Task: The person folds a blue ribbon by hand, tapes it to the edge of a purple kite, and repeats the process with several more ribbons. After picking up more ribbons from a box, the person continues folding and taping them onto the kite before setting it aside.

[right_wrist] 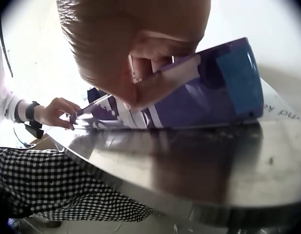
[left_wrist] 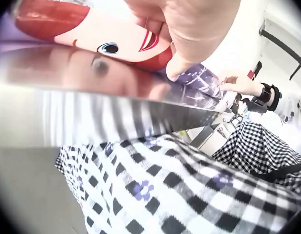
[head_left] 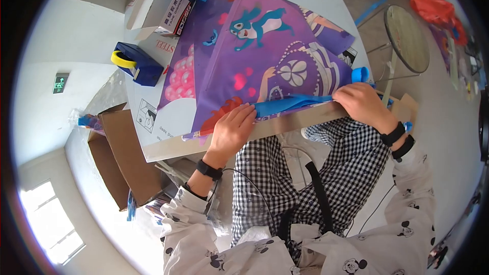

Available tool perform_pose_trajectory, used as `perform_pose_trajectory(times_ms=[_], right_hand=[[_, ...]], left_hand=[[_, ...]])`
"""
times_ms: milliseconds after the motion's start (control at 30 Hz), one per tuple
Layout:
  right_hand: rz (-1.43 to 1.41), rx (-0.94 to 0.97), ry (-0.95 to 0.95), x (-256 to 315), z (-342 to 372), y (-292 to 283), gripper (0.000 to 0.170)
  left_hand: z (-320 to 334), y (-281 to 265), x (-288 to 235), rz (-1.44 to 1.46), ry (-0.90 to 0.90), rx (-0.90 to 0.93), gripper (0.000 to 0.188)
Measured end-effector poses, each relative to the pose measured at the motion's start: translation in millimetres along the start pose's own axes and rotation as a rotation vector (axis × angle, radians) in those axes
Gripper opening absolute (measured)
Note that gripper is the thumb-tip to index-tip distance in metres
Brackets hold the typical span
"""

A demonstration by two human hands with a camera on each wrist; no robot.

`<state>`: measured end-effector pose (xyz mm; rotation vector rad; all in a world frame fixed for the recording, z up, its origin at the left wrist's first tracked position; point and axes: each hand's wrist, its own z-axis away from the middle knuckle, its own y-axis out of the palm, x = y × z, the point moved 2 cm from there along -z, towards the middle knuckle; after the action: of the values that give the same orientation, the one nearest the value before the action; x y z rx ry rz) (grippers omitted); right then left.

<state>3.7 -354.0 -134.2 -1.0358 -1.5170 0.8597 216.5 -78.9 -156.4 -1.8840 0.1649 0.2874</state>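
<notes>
A purple sheet (head_left: 214, 81) printed with cartoon figures lies on the metal-edged table, its near edge turned up. A blue strip (head_left: 290, 104) runs along that edge between the two hands. At the strip's left end, my left hand (head_left: 232, 128) pinches the edge; the left wrist view shows its thumb (left_wrist: 175, 67) against the curled border, beside a printed face. My right hand (head_left: 362, 104) grips the strip's other end. Seen from the right wrist, the thumb (right_wrist: 140, 92) lies in front of the raised fold, fingers behind it. A blue patch (right_wrist: 235, 80) shows on the sheet's corner.
A blue tape dispenser (head_left: 145, 66) with yellow tape stands at the table's left, near an open white box (head_left: 153, 7). Below the left side is a brown carton (head_left: 125, 158). A round stool (head_left: 406, 38) stands on the right. The table's metal edge (head_left: 300, 119) runs above the checked trousers.
</notes>
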Motion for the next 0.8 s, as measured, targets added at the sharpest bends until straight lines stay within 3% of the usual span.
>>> perform_pose_trajectory(times_ms=[133, 367, 467, 567, 667, 800], right_hand=[[0.006, -0.047, -0.015, -0.8, 5.5, 2.7, 0.007], [-0.259, 0.149, 0.258, -21.6, -13.3, -8.5, 0.009], [-0.291, 0.151, 0.278, -30.2, -21.8, -9.8, 0.009], [-0.215, 0.152, 0.237, -26.8, -21.2, -13.7, 0.009], [-0.097, 0.090, 0.146, -15.0, -11.4, -15.1, 0.008], [0.000, -0.069, -0.006, -2.7, 9.1, -5.4, 0.012]], left_hand=[[4.9, -4.0, 2.7, 0.018, -0.037, -0.034, 0.024], [-13.8, -13.4, 19.4, 0.247, -0.273, 0.052, 0.017], [-31.0, -21.2, 24.9, 0.317, -0.216, 0.082, 0.016], [-33.3, -21.5, 28.8, 0.301, -0.218, 0.221, 0.020], [-25.0, -13.6, 14.2, 0.086, -0.194, 0.232, 0.029], [-6.8, -1.5, -6.5, -0.022, -0.204, 0.094, 0.034]])
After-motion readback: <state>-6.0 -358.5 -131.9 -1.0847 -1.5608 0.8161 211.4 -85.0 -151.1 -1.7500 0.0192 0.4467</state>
